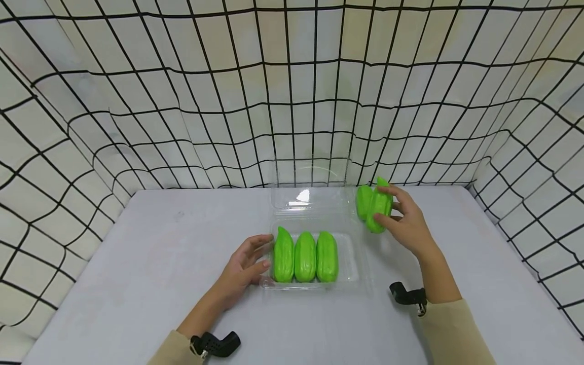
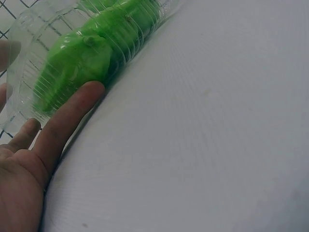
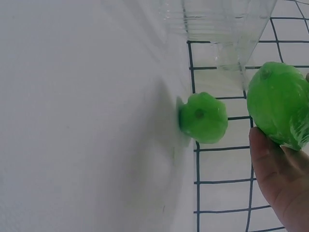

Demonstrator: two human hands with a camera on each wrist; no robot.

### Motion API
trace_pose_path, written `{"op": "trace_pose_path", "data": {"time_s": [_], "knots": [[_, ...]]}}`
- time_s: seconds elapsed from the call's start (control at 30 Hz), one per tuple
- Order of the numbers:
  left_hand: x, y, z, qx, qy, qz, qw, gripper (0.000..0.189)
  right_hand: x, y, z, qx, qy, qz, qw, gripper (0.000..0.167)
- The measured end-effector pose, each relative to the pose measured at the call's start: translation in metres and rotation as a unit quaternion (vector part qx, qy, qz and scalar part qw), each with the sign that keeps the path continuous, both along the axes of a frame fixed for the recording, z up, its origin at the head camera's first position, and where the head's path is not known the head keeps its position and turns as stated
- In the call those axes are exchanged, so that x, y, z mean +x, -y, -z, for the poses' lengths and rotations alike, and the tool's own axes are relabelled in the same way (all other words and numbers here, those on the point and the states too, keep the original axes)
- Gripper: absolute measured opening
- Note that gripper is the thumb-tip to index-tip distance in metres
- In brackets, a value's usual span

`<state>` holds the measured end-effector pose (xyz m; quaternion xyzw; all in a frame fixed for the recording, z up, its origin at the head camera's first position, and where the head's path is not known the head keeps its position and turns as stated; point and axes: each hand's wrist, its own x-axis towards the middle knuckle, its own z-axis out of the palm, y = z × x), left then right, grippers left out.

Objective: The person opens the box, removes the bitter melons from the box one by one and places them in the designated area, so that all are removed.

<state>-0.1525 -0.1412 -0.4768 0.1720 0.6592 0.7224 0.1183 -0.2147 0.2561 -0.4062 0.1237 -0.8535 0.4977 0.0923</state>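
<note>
A clear plastic clamshell box (image 1: 349,258) stands with its lid (image 1: 315,195) raised at the back. Three green ribbed, gourd-shaped pieces (image 1: 305,257) lie side by side in it, from its left wall past the middle. My left hand (image 1: 244,266) rests at the box's left side, its thumb (image 2: 72,113) straight along the ribbed wall. My right hand (image 1: 408,228) grips another green gourd-shaped piece (image 1: 379,208) between thumb and fingers, right of the lid. This piece is raised above the table in the right wrist view. Behind it, one more green piece (image 3: 205,118) lies on the table.
The white tabletop (image 1: 137,268) spreads out around the box. Black wire grid (image 1: 315,101) in front of white panels closes off the back and both sides. A black wrist camera (image 1: 406,295) is strapped to each wrist, below beige sleeves.
</note>
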Motion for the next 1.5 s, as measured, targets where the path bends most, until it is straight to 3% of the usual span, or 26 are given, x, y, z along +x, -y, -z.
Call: {"op": "trace_pose_path", "data": {"time_s": [0.47, 0.93, 1.2, 1.37, 1.5], "knots": [[0.001, 0.000, 0.000, -0.010, 0.009, -0.003, 0.9999, 0.056, -0.003, -0.010, 0.013, 0.002, 0.011, 0.049, 0.9987, 0.056], [0.001, 0.001, -0.002, -0.002, -0.002, 0.006, 1.0000, 0.057, -0.006, -0.024, 0.017, 0.011, 0.048, 0.100, 0.9938, 0.062], [0.002, 0.003, -0.002, -0.005, 0.003, -0.001, 1.0000, 0.056, -0.016, -0.026, 0.009, 0.011, 0.064, 0.081, 0.9946, 0.063], [-0.001, 0.001, -0.002, -0.003, -0.004, 0.001, 1.0000, 0.056, -0.028, -0.032, -0.003, 0.034, 0.074, 0.081, 0.9934, 0.064], [0.000, 0.002, 0.000, -0.001, 0.005, 0.005, 1.0000, 0.056, -0.036, -0.038, -0.003, 0.065, 0.098, 0.076, 0.9902, 0.066]]}}
